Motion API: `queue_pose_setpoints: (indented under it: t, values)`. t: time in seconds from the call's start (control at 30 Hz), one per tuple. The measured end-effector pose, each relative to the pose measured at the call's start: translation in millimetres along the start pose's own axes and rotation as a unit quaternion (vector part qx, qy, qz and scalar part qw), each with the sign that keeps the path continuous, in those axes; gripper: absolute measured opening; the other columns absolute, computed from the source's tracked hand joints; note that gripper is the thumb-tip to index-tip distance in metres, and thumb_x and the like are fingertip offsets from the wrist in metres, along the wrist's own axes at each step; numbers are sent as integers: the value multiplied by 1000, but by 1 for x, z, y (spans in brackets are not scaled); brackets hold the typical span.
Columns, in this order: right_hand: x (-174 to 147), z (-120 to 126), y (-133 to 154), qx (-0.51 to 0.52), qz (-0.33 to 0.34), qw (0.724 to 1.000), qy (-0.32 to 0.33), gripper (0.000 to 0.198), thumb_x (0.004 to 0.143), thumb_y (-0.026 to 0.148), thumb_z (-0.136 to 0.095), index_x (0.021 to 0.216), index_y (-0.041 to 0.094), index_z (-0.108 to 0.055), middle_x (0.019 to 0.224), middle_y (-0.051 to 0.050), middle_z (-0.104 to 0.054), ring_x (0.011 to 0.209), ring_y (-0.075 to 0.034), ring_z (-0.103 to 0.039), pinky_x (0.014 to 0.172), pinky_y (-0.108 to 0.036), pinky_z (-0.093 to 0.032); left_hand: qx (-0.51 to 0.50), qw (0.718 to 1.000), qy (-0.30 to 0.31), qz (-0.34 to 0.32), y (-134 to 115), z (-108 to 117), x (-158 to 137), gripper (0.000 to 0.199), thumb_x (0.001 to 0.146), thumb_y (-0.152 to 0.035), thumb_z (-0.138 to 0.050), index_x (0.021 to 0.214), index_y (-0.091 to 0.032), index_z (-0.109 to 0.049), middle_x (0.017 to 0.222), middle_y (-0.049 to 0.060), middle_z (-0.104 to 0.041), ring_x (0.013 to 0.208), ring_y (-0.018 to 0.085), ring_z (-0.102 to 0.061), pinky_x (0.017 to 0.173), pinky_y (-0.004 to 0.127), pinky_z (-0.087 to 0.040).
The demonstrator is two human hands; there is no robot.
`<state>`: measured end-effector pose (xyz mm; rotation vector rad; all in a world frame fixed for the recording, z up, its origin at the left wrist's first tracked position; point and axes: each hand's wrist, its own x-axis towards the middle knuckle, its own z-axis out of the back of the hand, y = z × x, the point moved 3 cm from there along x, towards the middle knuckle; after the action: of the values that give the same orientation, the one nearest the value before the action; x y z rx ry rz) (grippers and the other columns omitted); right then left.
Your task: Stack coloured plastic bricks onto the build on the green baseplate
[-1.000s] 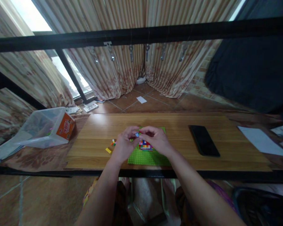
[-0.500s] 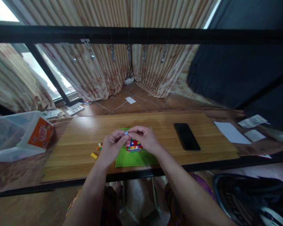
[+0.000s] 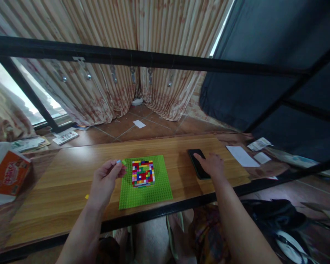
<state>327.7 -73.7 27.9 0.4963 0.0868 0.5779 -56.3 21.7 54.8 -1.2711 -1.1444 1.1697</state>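
Observation:
A small light-blue toy brick [image 3: 119,161] is pinched between the thumb and fingers of my left hand [image 3: 106,176], just above the left edge of a green studded baseplate [image 3: 162,183]. On that baseplate stands a square block of multicoloured bricks [image 3: 143,174], built in several layers. My right hand [image 3: 213,167] is at the right side of a black phone [image 3: 199,170] lying on the table; its thumb reaches over the screen and its fingers are apart. A yellow brick [image 3: 87,197] lies partly hidden behind my left forearm.
The wooden tabletop [image 3: 63,176] has a dark bar [image 3: 159,211] along its front edge. A clear bin with an orange label [image 3: 11,176] stands at the left. White papers [image 3: 242,156] lie beyond the table's right end. A black rail [image 3: 154,60] crosses in front of the curtains.
My hands have parted: the right has moved right to the phone, the left has shifted left with the light-blue brick. The view has turned right, and the brick block shows fully.

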Motion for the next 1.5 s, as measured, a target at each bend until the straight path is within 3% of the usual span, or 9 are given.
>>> queue_pose_setpoints:
  t: [0.1, 0.3, 0.77, 1.2, 1.3, 1.37, 1.5]
  values:
    - [-6, -10, -19, -58, -27, 996, 61, 94, 74, 75, -59, 133, 1, -54, 137, -35, -51, 134, -48, -43, 103, -59, -39, -10, 1000, -15, 0, -1, 1, 1, 37, 63, -50, -79, 73, -17, -67, 68, 1, -68, 62, 13, -60, 61, 24, -49]
    - [-16, -23, -17, -113, 1, 992, 64, 102, 65, 74, -71, 133, 0, -51, 137, -33, -51, 131, -47, -46, 103, -53, -40, 1, 1000, -16, 7, -4, -5, 1, 37, 63, -50, -79, 73, -18, -66, 67, 1, -68, 63, 13, -60, 62, 24, -49]
    - [-25, -32, 5, -53, -7, 995, 82, 89, 64, 56, -79, 133, 7, -50, 136, -29, -53, 131, -43, -47, 102, -50, -42, 24, 999, -28, 5, -7, -11, 5, 43, 59, -55, -81, 72, -18, -65, 68, 0, -66, 64, 14, -58, 62, 25, -48]
    - [-25, -31, 5, -52, 17, 993, 107, 93, 65, 57, -79, 136, 6, -48, 141, -28, -50, 134, -42, -44, 104, -49, -40, -2, 999, -41, 9, -2, -17, 9, 46, 53, -54, -84, 74, -17, -67, 66, 0, -67, 62, 12, -58, 64, 25, -48]
    - [-14, -25, -5, 11, 57, 990, 129, 83, 66, 58, -77, 129, 7, -57, 133, -27, -57, 129, -41, -51, 101, -48, -43, 2, 999, -46, 6, -2, -16, 9, 46, 53, -54, -84, 73, -17, -67, 65, 0, -67, 62, 13, -58, 63, 25, -47]
    - [-4, -19, -13, 98, 96, 974, 181, 62, 70, 53, -74, 115, 11, -65, 117, -20, -69, 114, -36, -62, 92, -44, -48, 6, 999, -48, 1, -2, -15, 10, 46, 53, -54, -84, 73, -17, -67, 66, 0, -67, 62, 13, -58, 63, 25, -48]
    - [10, -9, -31, 206, 106, 941, 248, 36, 64, 27, -77, 97, 13, -70, 92, -10, -76, 84, -25, -70, 71, -33, -51, 15, 999, -47, -1, 0, -13, 11, 44, 54, -55, -83, 72, -17, -67, 66, 1, -67, 63, 13, -59, 63, 25, -48]
